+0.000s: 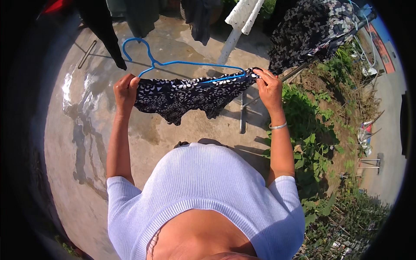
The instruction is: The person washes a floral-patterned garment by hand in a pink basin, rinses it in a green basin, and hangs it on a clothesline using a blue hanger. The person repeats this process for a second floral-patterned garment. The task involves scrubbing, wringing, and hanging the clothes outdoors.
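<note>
A blue clothes hanger [190, 63] is held out in front of me, its hook toward the upper left. From it hangs a dark garment with white flower print [182, 99]; its exact kind is unclear, and its lower edge is uneven. My left hand [126, 94] is closed in a fist on the garment's left end, where the hanger's end is hidden. At the other end, my right hand [270, 89] pinches the gathered cloth beside the hanger's right tip. The cloth is stretched between both hands.
Dark clothes [102, 32] hang at the upper left, and a floral-print garment [303, 34] hangs at the upper right. A white-wrapped pole [238, 26] and a metal stand leg [242, 115] are ahead. Concrete ground [86, 143] is partly wet; green plants [307, 134] grow on the right.
</note>
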`<control>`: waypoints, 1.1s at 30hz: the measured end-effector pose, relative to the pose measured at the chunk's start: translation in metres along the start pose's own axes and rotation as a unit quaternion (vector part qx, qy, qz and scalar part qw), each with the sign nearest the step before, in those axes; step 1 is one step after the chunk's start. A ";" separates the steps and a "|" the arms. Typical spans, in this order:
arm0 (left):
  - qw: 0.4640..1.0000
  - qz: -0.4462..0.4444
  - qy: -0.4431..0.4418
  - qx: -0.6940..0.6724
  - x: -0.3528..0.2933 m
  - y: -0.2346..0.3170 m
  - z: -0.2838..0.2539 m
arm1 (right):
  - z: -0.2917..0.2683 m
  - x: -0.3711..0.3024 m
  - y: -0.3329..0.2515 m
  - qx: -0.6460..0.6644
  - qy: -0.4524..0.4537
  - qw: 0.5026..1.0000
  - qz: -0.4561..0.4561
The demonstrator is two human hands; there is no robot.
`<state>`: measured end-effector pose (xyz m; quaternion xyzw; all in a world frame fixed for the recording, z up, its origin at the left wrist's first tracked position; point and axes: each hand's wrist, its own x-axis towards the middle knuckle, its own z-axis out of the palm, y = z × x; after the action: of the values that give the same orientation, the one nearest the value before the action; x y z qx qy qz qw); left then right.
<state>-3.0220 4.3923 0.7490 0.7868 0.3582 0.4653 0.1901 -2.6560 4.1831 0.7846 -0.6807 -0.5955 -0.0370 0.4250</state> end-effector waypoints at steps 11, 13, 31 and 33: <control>0.970 0.042 0.035 0.236 -0.019 0.024 0.031 | -0.008 0.004 -0.054 -0.014 0.018 0.997 -0.067; 0.962 0.001 0.097 0.255 -0.019 0.019 0.033 | -0.010 -0.001 -0.073 -0.032 0.013 0.995 -0.091; 0.975 0.079 0.180 -0.100 0.030 0.083 0.032 | -0.029 0.054 -0.081 -0.070 -0.093 0.983 -0.139; 0.972 0.101 0.197 -0.082 0.037 0.088 0.032 | -0.027 0.062 -0.077 -0.084 -0.047 0.987 -0.129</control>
<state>-2.9484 4.3619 0.8112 0.6931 0.2677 0.6562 0.1318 -2.6910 4.2091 0.8770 -0.6326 -0.6923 -0.1094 0.3295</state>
